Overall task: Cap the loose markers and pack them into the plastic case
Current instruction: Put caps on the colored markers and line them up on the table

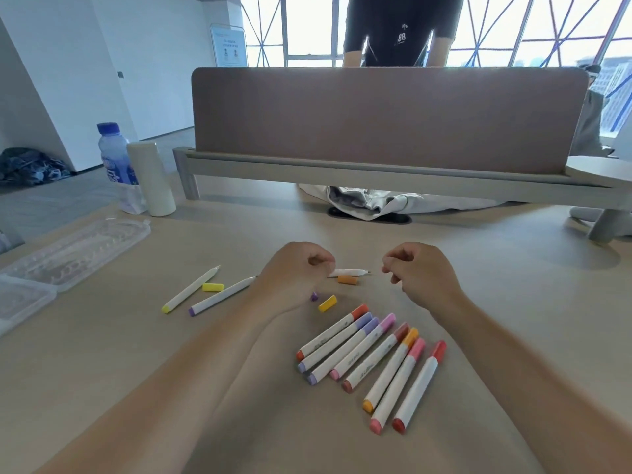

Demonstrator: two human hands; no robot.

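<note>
My left hand (294, 271) and my right hand (422, 268) hover side by side over the table, both with fingers curled and nothing visible in them. An uncapped white marker (350, 271) lies between them, its left end hidden behind my left hand, with an orange cap (347, 279) beside it. A purple cap (314, 296) and a yellow-orange cap (327, 303) lie under my left hand. To the left lie an uncapped yellow marker (189, 289), a yellow cap (212, 287) and an uncapped purple marker (222, 295). Several capped markers (369, 360) lie in a row nearer me. The clear plastic case (78, 251) lies open at far left.
A water bottle (114, 155) and a white cylinder (152, 179) stand at the back left. A brown desk divider (386, 118) on a grey rail crosses the far side, with a person standing behind it. Grey cloth (369, 200) lies under the rail.
</note>
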